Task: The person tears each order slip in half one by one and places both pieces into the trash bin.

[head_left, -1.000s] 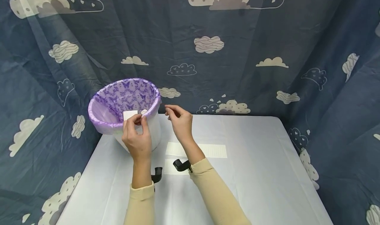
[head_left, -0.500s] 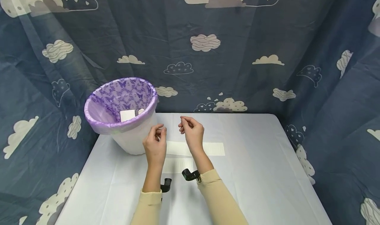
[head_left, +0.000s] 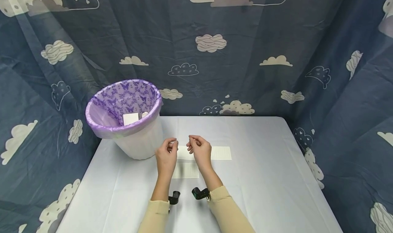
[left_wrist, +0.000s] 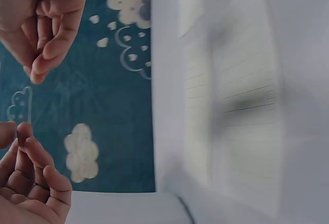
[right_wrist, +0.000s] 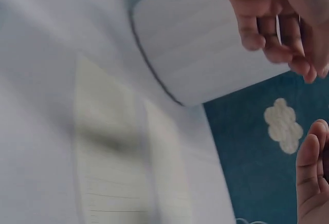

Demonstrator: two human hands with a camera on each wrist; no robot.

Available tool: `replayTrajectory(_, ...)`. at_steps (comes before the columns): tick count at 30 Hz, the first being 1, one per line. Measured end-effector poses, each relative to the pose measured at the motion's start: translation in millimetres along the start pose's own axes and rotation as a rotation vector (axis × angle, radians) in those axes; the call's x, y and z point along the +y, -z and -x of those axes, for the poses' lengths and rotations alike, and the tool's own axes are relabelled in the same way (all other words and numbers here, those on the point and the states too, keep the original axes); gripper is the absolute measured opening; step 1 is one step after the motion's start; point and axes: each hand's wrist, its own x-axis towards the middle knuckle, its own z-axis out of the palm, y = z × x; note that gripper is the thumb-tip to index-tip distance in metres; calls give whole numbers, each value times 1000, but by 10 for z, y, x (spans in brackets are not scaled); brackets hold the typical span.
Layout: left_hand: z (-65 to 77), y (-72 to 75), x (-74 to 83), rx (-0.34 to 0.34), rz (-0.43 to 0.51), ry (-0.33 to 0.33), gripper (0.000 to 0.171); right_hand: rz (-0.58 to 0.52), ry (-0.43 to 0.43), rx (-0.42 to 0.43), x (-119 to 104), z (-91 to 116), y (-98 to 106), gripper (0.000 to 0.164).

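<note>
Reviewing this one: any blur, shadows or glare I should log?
Head view: mostly even light, with the cloud-print curtain, left hand and right hand fairly sharp, and a pale sheen at the curtain's upper left; left wrist view: lined paper out of focus, a dark smudgy shadow across it; right wrist view: lined paper likewise soft, with another blurred shadow.

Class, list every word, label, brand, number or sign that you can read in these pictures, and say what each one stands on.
Readable text: none in any view.
Long paper strip and short paper strip: ruled lines show; any finer marks are too faint or blurred to read.
Bin: no label seen.
Liner: butterfly pattern, no lettering seen.
Curtain: clouds and hearts, no words.
</note>
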Motion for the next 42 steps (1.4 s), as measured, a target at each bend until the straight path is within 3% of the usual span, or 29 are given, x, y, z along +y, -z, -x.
replayTrajectory(7,115,-94,-170,-22,-34,78,13,18,-87,-29,239,120,-9,20)
replayTrajectory(19,246,-179,-485,-105,-178,191,14,163,-162,-90,626,226,-7,22)
replayTrajectory(29,290,-266,-688,-186,-242,297,15,197,-215,-114,749,242,-17,21)
replayTrajectory(42,288,-287,-695,-244,-298,284,17,273,-157,-130,837,236,-39,21)
